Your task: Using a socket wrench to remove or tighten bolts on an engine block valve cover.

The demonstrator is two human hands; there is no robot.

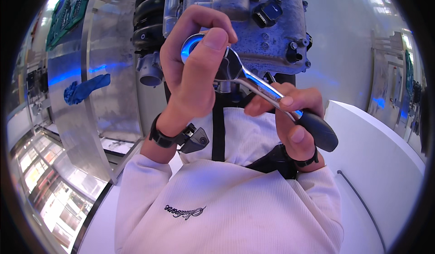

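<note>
A chrome ratchet wrench with a black grip runs from the upper middle down to the right. My left hand is wrapped over its round head, thumb pressed on top. My right hand holds the black grip end of the handle. The wrench head sits against the underside of a grey metal engine block with bolts and a black connector. Both forearms wear white ribbed sleeves, and each wrist has a black band.
A shiny metal panel stands at the left with a crumpled blue glove on it. A round engine port and black ribbed hoses hang beside my left hand. A white table with a thin dark cable lies at the right.
</note>
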